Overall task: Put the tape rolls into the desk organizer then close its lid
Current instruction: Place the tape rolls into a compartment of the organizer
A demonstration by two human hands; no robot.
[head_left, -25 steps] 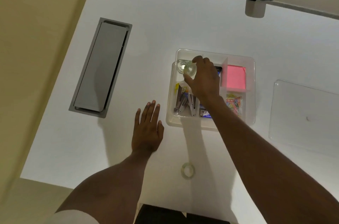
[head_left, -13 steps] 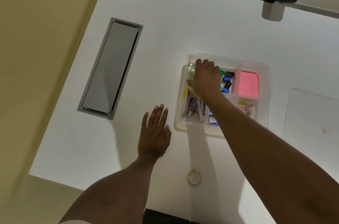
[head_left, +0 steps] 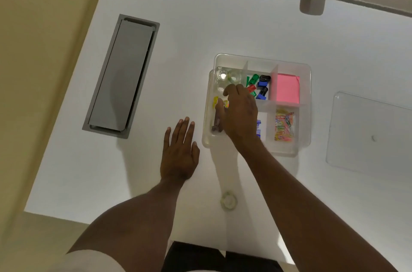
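Inside the far-left compartment of the desk organizer (head_left: 305,102) lie clear tape rolls (head_left: 227,76) — at least two, perhaps a third just under the fingertips, though the glare makes the count unsure. Over that corner hovers the right hand (head_left: 239,113), its grip loose and empty, fingers curled with nothing between them. On the tabletop (head_left: 223,26) the left hand (head_left: 179,151) rests flat, fingers spread, holding nothing. One tape roll (head_left: 228,201) sits on the near edge, well apart from the organizer, and the clear lid (head_left: 370,136) lies flat to the right of it. By my judgement the task is partway done — one roll to place, then the lid to fit.
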